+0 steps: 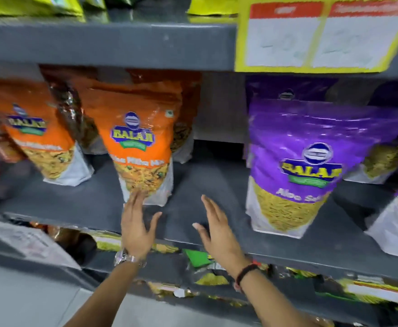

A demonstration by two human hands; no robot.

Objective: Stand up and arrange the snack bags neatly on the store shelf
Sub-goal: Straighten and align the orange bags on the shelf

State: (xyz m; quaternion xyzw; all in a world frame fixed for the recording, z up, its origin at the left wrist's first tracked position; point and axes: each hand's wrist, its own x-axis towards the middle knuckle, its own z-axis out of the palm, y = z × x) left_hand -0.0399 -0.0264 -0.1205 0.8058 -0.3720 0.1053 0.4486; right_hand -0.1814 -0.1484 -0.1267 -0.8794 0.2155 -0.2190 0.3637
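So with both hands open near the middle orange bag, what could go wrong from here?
1. The middle orange bag stands tilted, and only the left hand fingertips meet its base; a nudge could tip it toward the bare gap on its right.
2. The front purple bag stands close to the shelf front edge; the right hand, open nearby, could knock it off.
3. The left orange bag also leans and may slump.
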